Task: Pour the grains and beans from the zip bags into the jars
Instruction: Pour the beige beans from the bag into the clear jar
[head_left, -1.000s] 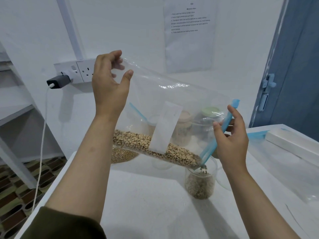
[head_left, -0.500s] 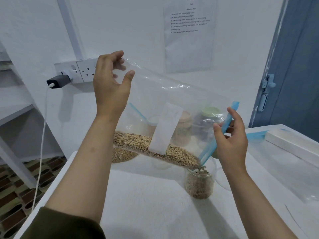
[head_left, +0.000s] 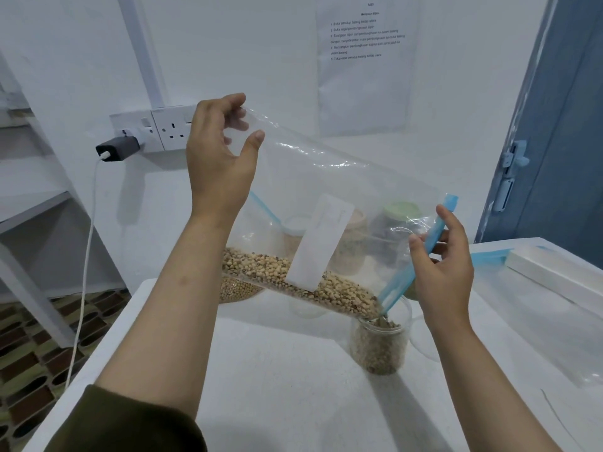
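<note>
— Two hands over one white bench, that's most of what I see from here. What's biggest on it?

— The clear zip bag, held up in the air and tilted down to the right. Its blue zip strip is at the low end, and the mouth sits right over an open jar standing on the bench.

— Anything in the bag?

— Pale beans, lying along the lower edge and crowding toward the low corner. A white label is stuck across the front.

— And the hands?

— The left hand is high, pinching the bag's top corner between thumb and fingers. The right hand is low, fingers curled round the blue strip near the mouth, just beside the jar.

— How full is the jar?

— Well over half, the same sort of beans inside. Whether any are dropping this instant, I cannot tell.

— What else is about?

— Behind the bag, seen through the plastic, a couple of filled jars, one with a green lid, and another bag of grain lying on the bench. To the right, an emptied bag lies flat, with a long white box on it. On the wall, a printed sheet, and a double socket with a dark charger plugged in, its white cable hanging down.
</note>
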Tool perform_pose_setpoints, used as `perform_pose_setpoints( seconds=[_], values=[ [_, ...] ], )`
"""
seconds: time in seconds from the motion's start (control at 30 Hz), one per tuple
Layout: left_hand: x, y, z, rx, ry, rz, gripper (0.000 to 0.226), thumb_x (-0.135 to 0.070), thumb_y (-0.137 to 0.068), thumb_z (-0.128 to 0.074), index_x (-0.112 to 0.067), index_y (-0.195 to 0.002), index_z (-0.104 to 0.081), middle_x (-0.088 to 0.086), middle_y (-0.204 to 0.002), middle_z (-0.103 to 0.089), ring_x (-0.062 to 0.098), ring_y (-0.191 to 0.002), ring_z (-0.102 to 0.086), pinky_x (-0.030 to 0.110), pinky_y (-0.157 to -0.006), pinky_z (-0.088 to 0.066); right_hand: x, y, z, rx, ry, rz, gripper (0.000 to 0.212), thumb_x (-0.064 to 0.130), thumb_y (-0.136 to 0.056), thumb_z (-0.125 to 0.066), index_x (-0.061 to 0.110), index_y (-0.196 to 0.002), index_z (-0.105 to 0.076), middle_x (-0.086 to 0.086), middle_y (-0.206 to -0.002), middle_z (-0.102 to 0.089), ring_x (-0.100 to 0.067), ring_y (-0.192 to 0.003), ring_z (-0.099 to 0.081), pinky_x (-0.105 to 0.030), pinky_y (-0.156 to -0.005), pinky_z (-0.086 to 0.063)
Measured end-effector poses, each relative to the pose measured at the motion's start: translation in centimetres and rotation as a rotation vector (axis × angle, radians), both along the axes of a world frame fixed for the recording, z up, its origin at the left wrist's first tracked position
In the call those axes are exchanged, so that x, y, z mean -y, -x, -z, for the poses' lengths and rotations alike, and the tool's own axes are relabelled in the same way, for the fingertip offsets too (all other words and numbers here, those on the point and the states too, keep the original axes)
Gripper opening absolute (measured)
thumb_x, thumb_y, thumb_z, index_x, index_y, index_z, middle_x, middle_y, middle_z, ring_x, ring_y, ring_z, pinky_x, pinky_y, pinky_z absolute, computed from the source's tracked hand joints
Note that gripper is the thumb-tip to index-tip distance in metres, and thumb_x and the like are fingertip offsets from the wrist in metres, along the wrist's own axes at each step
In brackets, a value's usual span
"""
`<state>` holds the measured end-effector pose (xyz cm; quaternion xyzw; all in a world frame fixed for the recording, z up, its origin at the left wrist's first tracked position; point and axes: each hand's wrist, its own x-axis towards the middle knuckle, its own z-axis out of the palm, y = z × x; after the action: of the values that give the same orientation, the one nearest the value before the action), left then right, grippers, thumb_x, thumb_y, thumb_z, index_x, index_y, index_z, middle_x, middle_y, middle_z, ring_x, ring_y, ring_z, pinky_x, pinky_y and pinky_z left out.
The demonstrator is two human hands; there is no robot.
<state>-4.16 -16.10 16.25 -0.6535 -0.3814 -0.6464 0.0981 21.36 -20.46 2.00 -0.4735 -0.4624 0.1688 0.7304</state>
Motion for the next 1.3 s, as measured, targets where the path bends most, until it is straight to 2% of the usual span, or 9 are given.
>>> perform_pose_setpoints(
  seconds=[1.3],
  values=[
    [0.9,-0.9,-0.5,0.012,-0.003,-0.009,0.04,-0.013,-0.087,-0.07,-0.013,-0.125,-0.059,-0.009,-0.11,-0.052,-0.008,-0.097,-0.054,0.009,-0.082,-0.04,-0.5,-1.1,-0.5,0.031,0.024,-0.013,0.049,0.014,-0.097,-0.064,0.028,-0.142,-0.05,0.018,-0.099,-0.057,0.01,-0.078,-0.054,-0.007,-0.068,-0.046]
  ],
)
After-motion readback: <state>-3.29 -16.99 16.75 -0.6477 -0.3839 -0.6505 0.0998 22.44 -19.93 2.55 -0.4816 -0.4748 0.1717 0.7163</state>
